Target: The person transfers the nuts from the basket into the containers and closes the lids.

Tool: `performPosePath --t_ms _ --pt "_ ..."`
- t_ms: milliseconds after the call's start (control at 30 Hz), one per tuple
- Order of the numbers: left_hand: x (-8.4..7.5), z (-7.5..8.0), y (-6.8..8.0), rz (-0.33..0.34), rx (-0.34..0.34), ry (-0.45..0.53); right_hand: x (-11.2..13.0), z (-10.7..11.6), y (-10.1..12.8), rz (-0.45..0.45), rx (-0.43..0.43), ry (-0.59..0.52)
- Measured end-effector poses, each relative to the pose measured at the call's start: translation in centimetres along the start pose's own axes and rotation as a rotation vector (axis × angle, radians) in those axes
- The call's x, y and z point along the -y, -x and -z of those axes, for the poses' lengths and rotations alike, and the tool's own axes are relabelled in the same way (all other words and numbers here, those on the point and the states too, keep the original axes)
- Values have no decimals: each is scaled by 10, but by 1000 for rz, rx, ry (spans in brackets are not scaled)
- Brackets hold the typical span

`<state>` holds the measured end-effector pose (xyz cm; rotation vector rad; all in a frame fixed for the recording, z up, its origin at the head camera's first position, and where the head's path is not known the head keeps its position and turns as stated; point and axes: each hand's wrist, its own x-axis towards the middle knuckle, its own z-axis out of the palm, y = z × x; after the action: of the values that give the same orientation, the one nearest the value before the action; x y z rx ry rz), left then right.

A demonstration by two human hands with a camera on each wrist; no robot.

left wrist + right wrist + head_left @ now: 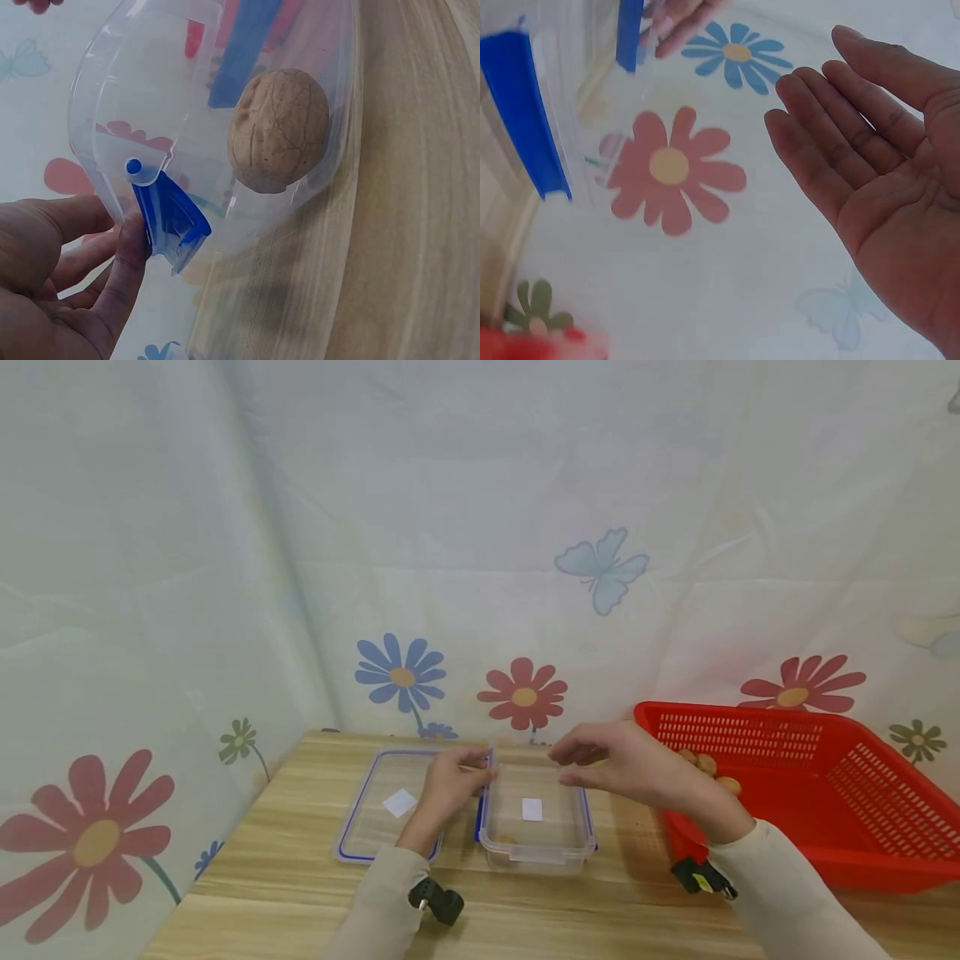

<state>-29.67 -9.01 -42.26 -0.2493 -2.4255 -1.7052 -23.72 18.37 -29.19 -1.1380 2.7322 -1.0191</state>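
Note:
A clear plastic food container (536,860) with blue side clips stands on the table, a white label (532,810) showing in its middle. One walnut (279,131) shows through its wall in the left wrist view. My left hand (452,785) pinches the container's left edge, fingers at a blue clip (169,214) that is swung outward. My right hand (630,764) is held over the right rim, fingers extended and slightly bent. In the right wrist view its palm (907,217) holds nothing.
Left of the container lies a flat clear lid (356,806) with a blue edge line and white label. A red plastic basket (810,860) stands to the right, with several walnuts (705,764) at its left side. A flower-printed curtain (465,527) hangs behind the wooden table (247,877).

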Motion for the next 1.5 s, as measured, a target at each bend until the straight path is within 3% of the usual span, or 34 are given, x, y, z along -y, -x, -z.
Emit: performPosePath --t_ms 267,733,1067,1500 --pt "-1 0 1 7 -6 19 -6 18 9 -112 -56 43" --pt "-1 0 2 13 -7 -1 -29 51 21 -134 -78 80" --pt "-3 0 3 16 -5 -1 -52 75 30 -219 -92 130" --pt "-3 0 2 24 -9 31 -85 91 41 -261 -110 186"
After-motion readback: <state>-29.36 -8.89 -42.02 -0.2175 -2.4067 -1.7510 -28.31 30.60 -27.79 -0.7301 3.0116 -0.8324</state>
